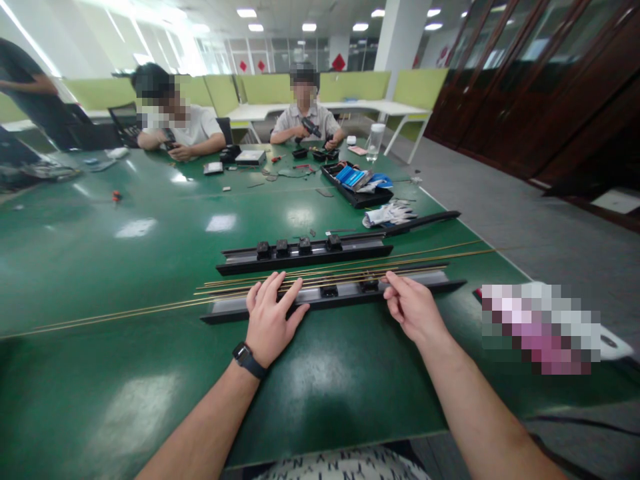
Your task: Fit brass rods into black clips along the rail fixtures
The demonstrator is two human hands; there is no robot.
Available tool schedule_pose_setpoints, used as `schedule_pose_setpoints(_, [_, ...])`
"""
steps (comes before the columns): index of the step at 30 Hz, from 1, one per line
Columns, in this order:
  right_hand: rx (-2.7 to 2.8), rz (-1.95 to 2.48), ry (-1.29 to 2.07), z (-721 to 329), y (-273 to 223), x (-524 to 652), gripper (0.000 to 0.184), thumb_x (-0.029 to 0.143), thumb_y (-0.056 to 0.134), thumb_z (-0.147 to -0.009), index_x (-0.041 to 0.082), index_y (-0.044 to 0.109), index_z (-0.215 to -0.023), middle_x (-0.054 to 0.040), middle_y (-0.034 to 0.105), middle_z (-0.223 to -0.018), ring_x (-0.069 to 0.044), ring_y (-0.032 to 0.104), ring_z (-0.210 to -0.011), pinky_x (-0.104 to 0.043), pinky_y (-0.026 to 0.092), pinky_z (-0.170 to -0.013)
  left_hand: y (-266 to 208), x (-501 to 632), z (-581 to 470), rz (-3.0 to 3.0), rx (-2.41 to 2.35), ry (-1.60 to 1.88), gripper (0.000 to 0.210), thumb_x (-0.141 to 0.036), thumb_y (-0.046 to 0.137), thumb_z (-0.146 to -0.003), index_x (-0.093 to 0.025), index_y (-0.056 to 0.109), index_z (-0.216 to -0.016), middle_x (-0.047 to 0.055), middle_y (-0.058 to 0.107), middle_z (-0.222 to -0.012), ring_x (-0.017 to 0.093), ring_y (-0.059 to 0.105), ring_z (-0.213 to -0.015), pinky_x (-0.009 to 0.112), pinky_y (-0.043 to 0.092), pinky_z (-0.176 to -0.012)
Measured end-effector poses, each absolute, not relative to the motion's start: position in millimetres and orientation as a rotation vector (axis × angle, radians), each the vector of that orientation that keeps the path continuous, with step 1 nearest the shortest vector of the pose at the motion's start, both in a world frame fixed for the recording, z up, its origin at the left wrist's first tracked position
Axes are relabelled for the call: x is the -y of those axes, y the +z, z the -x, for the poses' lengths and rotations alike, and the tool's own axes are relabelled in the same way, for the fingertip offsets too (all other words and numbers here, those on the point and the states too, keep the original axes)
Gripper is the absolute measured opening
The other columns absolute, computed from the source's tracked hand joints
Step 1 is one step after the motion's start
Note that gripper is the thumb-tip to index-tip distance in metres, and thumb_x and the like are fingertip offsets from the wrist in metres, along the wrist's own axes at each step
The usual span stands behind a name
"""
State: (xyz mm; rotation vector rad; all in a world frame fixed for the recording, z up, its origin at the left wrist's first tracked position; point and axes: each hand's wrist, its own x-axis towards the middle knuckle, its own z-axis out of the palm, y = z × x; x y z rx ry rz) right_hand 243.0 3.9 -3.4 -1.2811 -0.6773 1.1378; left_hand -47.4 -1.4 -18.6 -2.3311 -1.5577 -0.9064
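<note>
Several long, thin brass-coloured rods lie across a black channel with a silvery inside on the green table. My left hand, with a dark watch on its wrist, rests over the rods and the channel's left half, fingers spread. Near the channel's right half, my right hand pinches the rods with thumb and forefinger; how many are in the pinch is hidden. Between my hands, small black blocks sit in the channel. Just beyond lies a second black channel with several black blocks in it.
White gloves and a black tray holding blue packets lie farther back. At right is a blurred-out object. Two people sit across the table, one holding a power drill. A clear bottle stands near the far right corner.
</note>
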Motion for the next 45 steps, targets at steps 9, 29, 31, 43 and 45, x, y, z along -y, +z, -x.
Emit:
schedule_pose_setpoints(9, [0.611, 1.276, 1.119, -245.7, -2.1, -4.5, 0.036, 0.047, 0.08, -0.074, 0.016, 0.064, -0.083, 0.0014, 0.061, -0.055, -0.006, 0.043, -0.029, -0.016, 0.022, -0.023, -20.3, 1.3, 47.9, 2.327, 1.551, -0.912, 0.047, -0.043, 0.062, -0.092, -0.033, 0.057, -0.137, 0.011, 0.052, -0.146, 0.029, 0.044, -0.14, 0.05, 0.024, -0.117])
schedule_pose_setpoints(29, [0.616, 1.273, 1.113, -243.9, -0.6, -3.6, 0.036, 0.046, 0.081, -0.073, 0.014, 0.067, -0.082, 0.0017, 0.06, -0.054, -0.006, 0.041, -0.029, -0.015, 0.021, -0.022, -18.8, 1.4, 48.5, 2.33, 1.551, -0.875, 0.046, -0.045, 0.06, -0.093, -0.032, 0.058, -0.136, 0.012, 0.052, -0.146, 0.029, 0.043, -0.14, 0.049, 0.024, -0.117])
schedule_pose_setpoints(31, [0.627, 1.282, 1.122, -243.8, -1.9, -4.0, 0.038, 0.048, 0.08, -0.074, 0.014, 0.067, -0.082, 0.0011, 0.061, -0.054, -0.006, 0.041, -0.029, -0.015, 0.02, -0.022, -19.4, 1.2, 48.3, 2.328, 1.552, -0.877, 0.046, -0.045, 0.06, -0.093, -0.032, 0.058, -0.136, 0.012, 0.052, -0.146, 0.029, 0.044, -0.139, 0.049, 0.025, -0.116])
schedule_pose_setpoints(43, [0.636, 1.262, 1.114, -244.3, -3.8, -4.5, 0.035, 0.045, 0.081, -0.073, 0.013, 0.068, -0.083, 0.0016, 0.06, -0.055, -0.005, 0.041, -0.029, -0.015, 0.021, -0.022, -19.2, 1.5, 47.9, 2.328, 1.551, -0.897, 0.045, -0.044, 0.061, -0.092, -0.032, 0.059, -0.136, 0.012, 0.052, -0.147, 0.029, 0.044, -0.14, 0.049, 0.024, -0.117])
schedule_pose_setpoints(45, [0.622, 1.259, 1.108, -245.2, -3.9, -4.7, 0.035, 0.044, 0.081, -0.073, 0.013, 0.068, -0.083, 0.0015, 0.06, -0.054, -0.006, 0.041, -0.029, -0.016, 0.021, -0.022, -19.3, 1.3, 47.7, 2.327, 1.55, -0.898, 0.045, -0.044, 0.061, -0.092, -0.032, 0.059, -0.136, 0.011, 0.052, -0.147, 0.029, 0.044, -0.14, 0.049, 0.024, -0.117])
